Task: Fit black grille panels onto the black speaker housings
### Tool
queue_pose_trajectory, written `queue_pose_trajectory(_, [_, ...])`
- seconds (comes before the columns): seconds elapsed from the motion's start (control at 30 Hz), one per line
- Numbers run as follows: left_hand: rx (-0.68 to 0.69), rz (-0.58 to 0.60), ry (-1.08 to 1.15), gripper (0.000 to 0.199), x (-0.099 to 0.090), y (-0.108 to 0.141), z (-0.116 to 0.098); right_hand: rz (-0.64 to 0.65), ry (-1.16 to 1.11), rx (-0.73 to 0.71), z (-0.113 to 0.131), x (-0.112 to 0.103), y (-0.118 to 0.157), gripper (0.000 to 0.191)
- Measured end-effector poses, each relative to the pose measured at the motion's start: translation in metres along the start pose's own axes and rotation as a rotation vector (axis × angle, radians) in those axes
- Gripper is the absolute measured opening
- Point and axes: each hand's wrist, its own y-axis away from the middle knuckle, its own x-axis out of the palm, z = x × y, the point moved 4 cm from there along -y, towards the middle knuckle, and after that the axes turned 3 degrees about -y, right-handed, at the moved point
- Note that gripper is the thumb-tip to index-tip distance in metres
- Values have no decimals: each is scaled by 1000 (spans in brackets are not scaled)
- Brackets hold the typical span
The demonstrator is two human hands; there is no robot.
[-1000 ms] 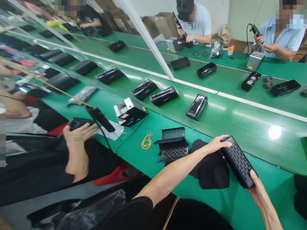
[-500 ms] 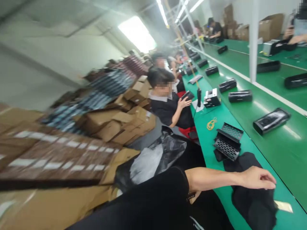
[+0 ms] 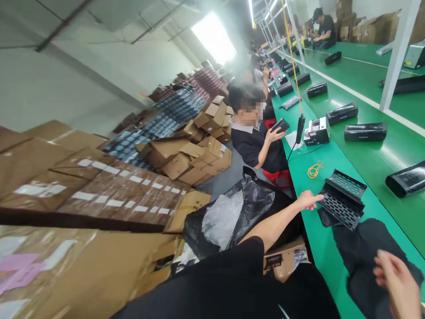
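My left hand (image 3: 308, 201) reaches to the near-left corner of a black perforated panel (image 3: 343, 204), thumb on its edge and fingers curled. The panel is folded like an open grille and lies on the green bench. Below it, a crumpled black cloth (image 3: 368, 246) is spread on the bench. Over the right part of this cloth is my right hand (image 3: 396, 277), its fingers bent together. What those fingers hold, if anything, I cannot make out. A small black piece (image 3: 327, 218) shows under the panel's left side.
Yellow rubber bands (image 3: 314, 169) and a white-and-black box-shaped device (image 3: 317, 131) are farther along the bench. Black speaker-like units (image 3: 365, 132) sit on the green conveyor. A seated co-worker (image 3: 252, 128) holds a dark unit. Cartons (image 3: 126, 186) and a black plastic bag (image 3: 255, 199) are to the left.
My left hand has moved from above the black cloth to the corner of the perforated panel. My right hand has come into view at lower right. The camera view has shifted.
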Motion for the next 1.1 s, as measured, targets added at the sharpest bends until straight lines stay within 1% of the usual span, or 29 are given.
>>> queue_pose_trajectory(0.07, [-10,85,77,52,15,-2,10,-23,106,31,3,37,-4,81])
queue_pose_trajectory(0.1, [-7,113,115,51,21,-1,13,-27,137,35,3,51,-5,82])
queue_pose_trajectory(0.13, [0,134,149,50,25,0,16,-35,145,30,1,59,-4,80])
queue_pose_trajectory(0.17, [10,151,181,49,26,1,18,-51,160,27,-3,61,0,77])
queue_pose_trajectory(0.2, [22,163,210,47,26,3,20,-76,184,34,-10,56,8,74])
queue_pose_trajectory(0.23, [35,174,237,45,24,4,22,-112,217,51,-18,45,20,71])
queue_pose_trajectory(0.3, [64,202,282,41,23,7,25,-237,304,118,-36,16,53,69])
queue_pose_trajectory(0.33, [76,225,300,39,27,11,25,-314,351,162,-45,1,71,68])
queue_pose_trajectory(0.37, [87,252,314,36,34,17,24,-388,395,206,-53,-13,88,67])
queue_pose_trajectory(0.4, [95,285,323,34,45,24,21,-454,433,243,-61,-23,102,66])
queue_pose_trajectory(0.47, [105,362,325,32,80,42,13,-533,485,280,-73,-32,117,63])
queue_pose_trajectory(0.57, [116,472,294,32,142,67,-6,-562,519,258,-83,-28,119,58])
queue_pose_trajectory(0.6, [121,499,274,32,158,72,-12,-563,525,242,-84,-26,118,57])
queue_pose_trajectory(0.63, [128,518,249,33,170,75,-17,-563,528,226,-85,-24,118,55])
queue_pose_trajectory(0.67, [136,529,218,33,177,77,-20,-562,528,213,-84,-24,120,54])
queue_pose_trajectory(0.7, [145,534,184,32,179,77,-21,-560,525,204,-83,-26,123,52])
queue_pose_trajectory(0.77, [172,504,114,30,171,78,-20,-554,508,192,-78,-32,132,51])
queue_pose_trajectory(0.8, [215,463,50,29,163,79,-19,-551,495,189,-76,-36,138,52])
queue_pose_trajectory(0.87, [351,387,-148,29,150,89,-18,-549,465,184,-72,-43,148,55])
queue_pose_trajectory(0.9, [421,384,-269,30,147,97,-16,-550,451,181,-70,-47,152,57])
queue_pose_trajectory(0.93, [479,418,-391,33,149,107,-14,-551,439,179,-70,-49,154,59])
queue_pose_trajectory(0.97, [511,483,-499,37,153,116,-10,-550,429,177,-70,-51,155,62])
queue_pose_trajectory(1.03, [489,622,-640,46,167,132,1,-548,410,177,-72,-53,151,65])
queue_pose_trajectory(1.1, [447,716,-678,50,181,139,11,-543,390,176,-78,-51,144,68])
